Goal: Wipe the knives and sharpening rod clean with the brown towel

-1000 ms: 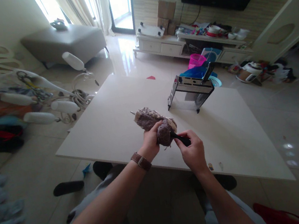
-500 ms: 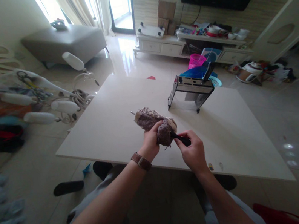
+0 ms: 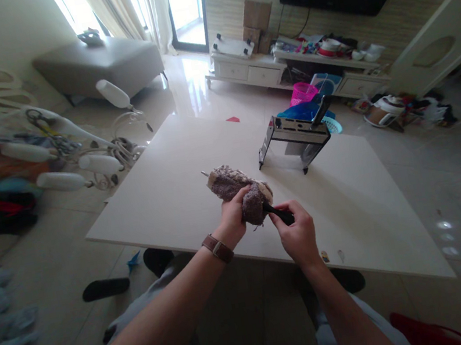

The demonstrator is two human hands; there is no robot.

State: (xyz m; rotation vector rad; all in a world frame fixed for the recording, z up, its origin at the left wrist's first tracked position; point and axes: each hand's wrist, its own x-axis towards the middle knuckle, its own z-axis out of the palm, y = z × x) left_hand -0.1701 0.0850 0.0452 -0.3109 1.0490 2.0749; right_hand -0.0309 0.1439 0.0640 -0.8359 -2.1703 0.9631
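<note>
Above the white table's near side, my left hand (image 3: 234, 217) grips a fuzzy grey-brown bundle (image 3: 230, 183) with beige patches. The thumb lies across its top. A thin metal tip (image 3: 205, 173) pokes out at the bundle's far left end. My right hand (image 3: 298, 230) is closed around the black handle (image 3: 280, 213) of a tool at the bundle's near right end. Whether that tip belongs to the same tool is hidden inside the bundle. Beyond both hands stands a slotted black-and-silver rack (image 3: 298, 129) with a black handle (image 3: 321, 111) sticking up from it.
The white table (image 3: 158, 190) has a red scrap (image 3: 233, 119) at its far edge and small stickers (image 3: 325, 257) near its front edge. A lamp with white shades (image 3: 99, 164) stands at the left. Pink (image 3: 303, 92) and light-blue (image 3: 332, 125) baskets are behind the table.
</note>
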